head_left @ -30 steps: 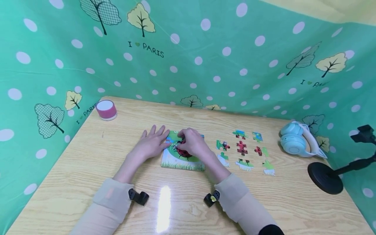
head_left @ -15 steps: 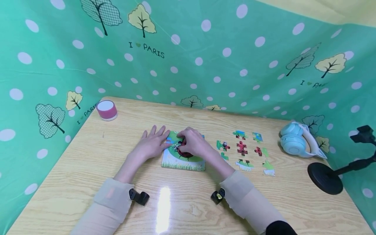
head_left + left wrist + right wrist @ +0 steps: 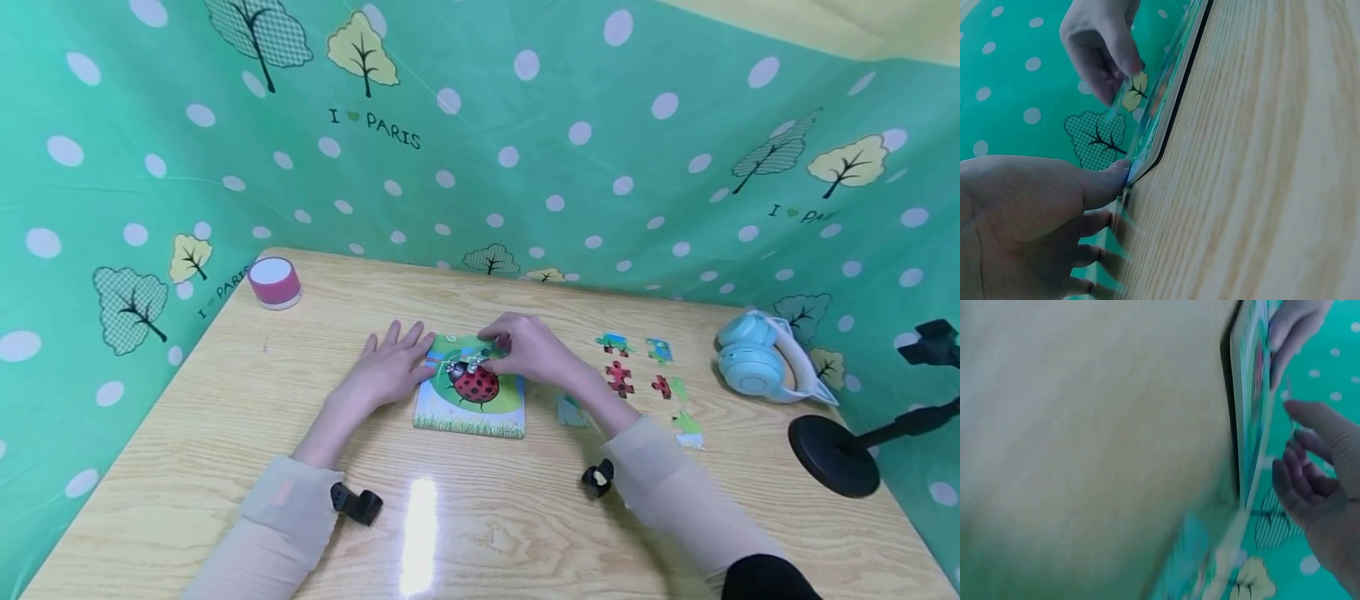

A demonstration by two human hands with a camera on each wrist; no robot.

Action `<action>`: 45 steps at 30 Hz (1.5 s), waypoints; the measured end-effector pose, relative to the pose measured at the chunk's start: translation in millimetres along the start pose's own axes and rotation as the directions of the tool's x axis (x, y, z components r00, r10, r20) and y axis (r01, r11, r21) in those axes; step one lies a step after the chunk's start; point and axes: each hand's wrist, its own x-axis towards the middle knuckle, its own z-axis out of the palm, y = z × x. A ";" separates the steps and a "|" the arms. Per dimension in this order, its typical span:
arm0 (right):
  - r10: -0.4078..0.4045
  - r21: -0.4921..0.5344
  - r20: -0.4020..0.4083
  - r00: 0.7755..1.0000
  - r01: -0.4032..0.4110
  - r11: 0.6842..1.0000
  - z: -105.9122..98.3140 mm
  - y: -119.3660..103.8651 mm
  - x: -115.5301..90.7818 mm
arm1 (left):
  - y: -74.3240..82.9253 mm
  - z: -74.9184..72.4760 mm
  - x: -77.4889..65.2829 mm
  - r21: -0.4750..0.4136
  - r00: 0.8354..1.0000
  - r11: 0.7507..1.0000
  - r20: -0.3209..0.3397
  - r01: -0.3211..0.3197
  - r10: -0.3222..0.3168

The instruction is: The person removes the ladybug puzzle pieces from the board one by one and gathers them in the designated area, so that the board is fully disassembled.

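Note:
A square ladybug jigsaw puzzle lies flat on the wooden table. On its upper left edge rests my left hand, fingers spread and straight, with the thumb touching the rim. Above the puzzle's upper right part, my right hand pinches a thin jigsaw piece between thumb and fingers, held apart from the puzzle. Most of that piece's picture is hidden or seen edge-on. To the right lie several loose jigsaw pieces, among them a red spotted one and a blue one.
A pink cylinder with a white top stands at the back left. Light blue headphones lie at the right, near a black stand with a round base. Patterned green cloth hangs behind the table.
My right hand has risen and moved right from the ladybug, with the jigsaw piece between its fingers. More of the ladybug picture shows. My left hand has stayed in place.

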 end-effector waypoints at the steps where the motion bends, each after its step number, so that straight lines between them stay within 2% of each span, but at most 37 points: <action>1: -0.004 0.017 0.005 1.000 0.004 1.000 -4.0 4.1 -1.5 | 0.4 -0.1 -0.2 0.000 1.000 1.000 -0.002 0.000 0.000; 8: 0.007 0.085 0.050 0.999 -0.012 0.996 -30.4 34.1 -11.8 | 0.2 -0.9 -0.2 -0.005 1.000 1.000 -0.008 0.000 0.000; 18: 0.076 0.050 0.078 0.994 -0.080 0.996 -67.7 74.8 -27.9 | 0.4 -0.1 2.9 -0.011 1.000 1.000 -0.002 -0.004 0.004; 24: 0.078 0.038 0.074 0.994 -0.081 0.996 -82.2 96.7 -30.8 | -1.2 2.6 2.9 -0.017 1.000 1.000 -0.005 -0.002 0.001; 34: 0.144 -0.018 0.076 0.987 -0.143 0.990 -81.7 121.8 -33.1 | -1.6 5.3 3.3 -0.015 1.000 1.000 -0.013 -0.007 0.007; 41: 0.135 -0.079 0.081 0.988 -0.129 0.989 -74.7 131.8 -31.4 | 0.3 4.4 2.8 -0.013 1.000 1.000 -0.012 -0.011 0.011; 45: 0.099 -0.119 0.074 0.992 -0.090 0.989 -70.6 130.6 -28.2 | -1.6 3.6 1.1 0.005 1.000 1.000 -0.013 -0.006 0.006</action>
